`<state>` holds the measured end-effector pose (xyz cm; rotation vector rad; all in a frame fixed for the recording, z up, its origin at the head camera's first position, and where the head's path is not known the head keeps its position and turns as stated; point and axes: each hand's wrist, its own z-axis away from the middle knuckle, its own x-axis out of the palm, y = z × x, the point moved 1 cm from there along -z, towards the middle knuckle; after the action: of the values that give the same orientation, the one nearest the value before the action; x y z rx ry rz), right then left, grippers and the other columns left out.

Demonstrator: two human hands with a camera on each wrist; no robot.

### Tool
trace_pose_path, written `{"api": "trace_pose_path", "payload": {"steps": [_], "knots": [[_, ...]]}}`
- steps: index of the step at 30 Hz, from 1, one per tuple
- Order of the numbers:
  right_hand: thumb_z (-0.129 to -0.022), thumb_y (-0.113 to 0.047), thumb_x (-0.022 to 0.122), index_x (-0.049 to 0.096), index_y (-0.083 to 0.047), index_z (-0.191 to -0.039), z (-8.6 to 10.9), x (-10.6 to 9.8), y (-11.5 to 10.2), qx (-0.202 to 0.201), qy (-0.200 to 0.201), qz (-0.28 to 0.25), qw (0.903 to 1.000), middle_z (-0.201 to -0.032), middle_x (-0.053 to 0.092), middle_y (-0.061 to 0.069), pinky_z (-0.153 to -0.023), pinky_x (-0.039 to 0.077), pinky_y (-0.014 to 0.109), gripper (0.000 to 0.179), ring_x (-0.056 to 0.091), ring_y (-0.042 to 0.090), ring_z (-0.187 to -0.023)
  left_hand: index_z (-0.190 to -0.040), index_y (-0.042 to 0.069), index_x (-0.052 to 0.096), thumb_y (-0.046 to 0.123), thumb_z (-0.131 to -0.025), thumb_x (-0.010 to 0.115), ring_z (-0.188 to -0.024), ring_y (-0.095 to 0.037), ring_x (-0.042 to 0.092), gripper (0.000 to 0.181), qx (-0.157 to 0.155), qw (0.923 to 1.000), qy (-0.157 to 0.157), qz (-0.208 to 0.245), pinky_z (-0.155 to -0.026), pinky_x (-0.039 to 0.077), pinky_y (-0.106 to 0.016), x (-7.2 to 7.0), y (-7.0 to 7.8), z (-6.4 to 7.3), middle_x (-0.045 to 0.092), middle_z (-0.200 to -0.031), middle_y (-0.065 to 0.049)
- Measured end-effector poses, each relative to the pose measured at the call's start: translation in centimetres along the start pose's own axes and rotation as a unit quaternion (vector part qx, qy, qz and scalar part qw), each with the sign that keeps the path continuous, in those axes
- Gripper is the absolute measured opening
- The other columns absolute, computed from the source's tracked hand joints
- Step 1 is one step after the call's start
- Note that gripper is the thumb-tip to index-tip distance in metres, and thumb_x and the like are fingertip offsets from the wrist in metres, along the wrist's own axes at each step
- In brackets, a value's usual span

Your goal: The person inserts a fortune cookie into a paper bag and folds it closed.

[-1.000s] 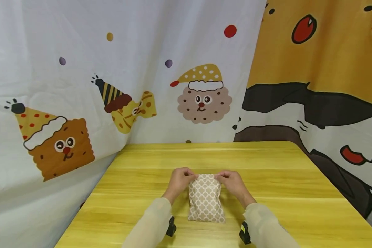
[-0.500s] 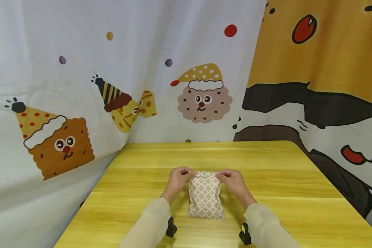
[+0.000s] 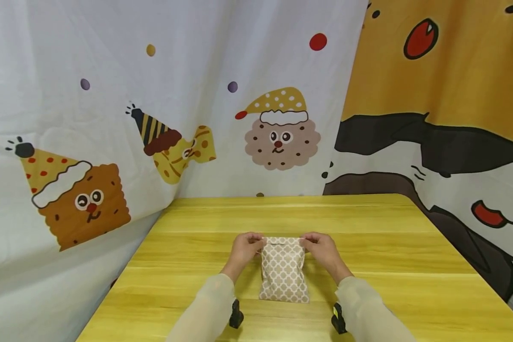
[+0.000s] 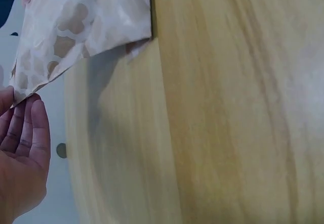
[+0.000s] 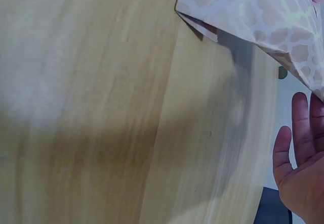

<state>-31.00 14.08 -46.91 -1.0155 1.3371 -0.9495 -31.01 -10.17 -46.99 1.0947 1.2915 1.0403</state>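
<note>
A beige paper bag (image 3: pixel 284 273) with a white lattice print stands in front of me, its top edge folded over in a narrow band. My left hand (image 3: pixel 245 251) pinches the left top corner between thumb and fingers. At the opposite top corner, my right hand (image 3: pixel 322 251) pinches the fold the same way. In the left wrist view, the bag (image 4: pixel 86 19) slants down to the left hand (image 4: pixel 25 148), whose other fingers lie loosely together. The right wrist view has the bag (image 5: pixel 253 16) with its bottom gusset showing, and the right hand (image 5: pixel 306 153) with spread lower fingers.
The bag is over a yellow wood-grain table (image 3: pixel 188 251). Behind it hangs a white cloth (image 3: pixel 196 52) printed with cartoon biscuits, and an orange, black and white printed part (image 3: pixel 453 95) is at the right. Black wrist cameras (image 3: pixel 236 314) sit under both sleeves.
The top band of the bag has come into fuller view with a dark slit line beneath it. Both hands have slid slightly outward to the corners, still pinching the bag.
</note>
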Motion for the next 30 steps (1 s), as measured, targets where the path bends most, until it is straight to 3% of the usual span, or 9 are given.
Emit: {"api": "trace_pose_path", "payload": {"steps": [8, 13, 21, 30], "knots": [[-0.098, -0.009, 0.062, 0.07, 0.003, -0.112, -0.4, -0.1, 0.7, 0.008, 0.006, 0.028, 0.9996, -0.103, 0.07, 0.01, -0.082, 0.055, 0.043, 0.02, 0.066, 0.021, -0.086, -0.104, -0.004, 0.07, 0.006, -0.091, 0.071, -0.069, -0.015, 0.061, 0.016, 0.001, 0.9998, 0.005, -0.017, -0.063, 0.055, -0.031, 0.8, -0.9, -0.7, 0.068, -0.087, -0.009], [-0.097, -0.007, 0.062, 0.069, 0.003, -0.112, -0.7, -0.1, 1.5, 0.007, 0.007, 0.035, 0.9994, -0.102, 0.07, 0.01, -0.077, 0.056, 0.039, 0.02, 0.065, 0.021, -0.084, -0.101, -0.004, 0.07, 0.005, -0.091, 0.071, -0.065, -0.015, 0.06, 0.013, 0.01, 0.9991, 0.004, -0.042, -0.06, 0.054, -0.032, 1.1, -1.2, -1.0, 0.066, -0.081, -0.007], [-0.097, -0.007, 0.062, 0.068, 0.005, -0.115, -1.0, 0.1, 2.3, 0.007, 0.005, 0.044, 0.999, -0.106, 0.069, 0.013, -0.078, 0.056, 0.038, 0.022, 0.066, 0.021, -0.085, -0.105, -0.005, 0.069, 0.005, -0.091, 0.071, -0.073, -0.023, 0.065, 0.017, 0.004, 0.9983, 0.006, -0.057, -0.066, 0.057, -0.037, 1.1, -1.5, -1.1, 0.065, -0.081, -0.006], [-0.099, -0.012, 0.059, 0.062, 0.005, -0.128, -0.7, -1.1, 2.3, -0.001, -0.003, 0.095, 0.9954, -0.114, 0.068, 0.015, -0.081, 0.054, 0.039, 0.033, 0.066, 0.024, -0.097, -0.113, -0.01, 0.066, 0.003, -0.094, 0.066, -0.082, -0.032, 0.068, 0.023, 0.031, 0.9962, -0.001, -0.081, -0.075, 0.058, -0.042, 0.3, -1.6, -1.2, 0.068, -0.091, -0.012]]}}
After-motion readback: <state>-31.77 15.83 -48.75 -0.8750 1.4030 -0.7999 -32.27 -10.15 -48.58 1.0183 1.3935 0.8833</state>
